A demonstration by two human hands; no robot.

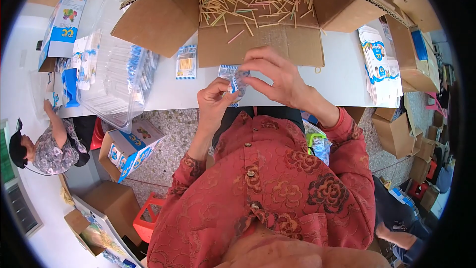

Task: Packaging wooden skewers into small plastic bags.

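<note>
My left hand [214, 100] pinches a small clear plastic packet [238, 88] with blue print, just over the table's near edge. The thumb and fingers of my right hand [280, 77] close on the packet's upper end. Just beyond it, partly covered, lies another blue-and-clear packet [227, 70]. To the left a filled packet [186, 62] lies flat, with thin yellowish sticks inside. Beyond my hands an open cardboard box [260, 44] lies on its side, its flap toward me. Many loose thin coloured sticks [248, 1] are heaped in it.
At left stands a clear plastic bin [101, 82] with several blue-striped packets, beside a printed carton [67, 25]. A stack of flat printed cartons [379, 64] lies at right. A co-worker [54, 141] is at far left; another person's arm [396, 235] shows lower right. Boxes stand on the floor.
</note>
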